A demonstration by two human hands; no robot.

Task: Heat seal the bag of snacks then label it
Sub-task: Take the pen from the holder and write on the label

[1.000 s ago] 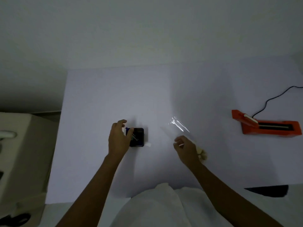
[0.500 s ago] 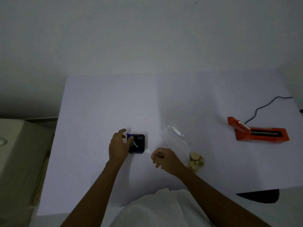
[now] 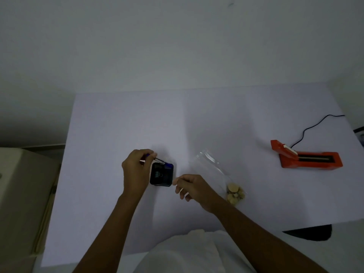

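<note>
Black holder on worktop: left hand grips pen, right hand pinches small white slip. Likely labelling step; next, slip onto snack bag.

Table plain pale lilac-white. Holder black. Pen blue with a silver tip. Bag clear, snacks beige. Sealer orange-red with a black slot, cord black. Cabinet cream. Shirt white.

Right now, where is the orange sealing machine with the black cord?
The orange heat sealer sits far right on the pale table, right of the clear snack bag.
</note>
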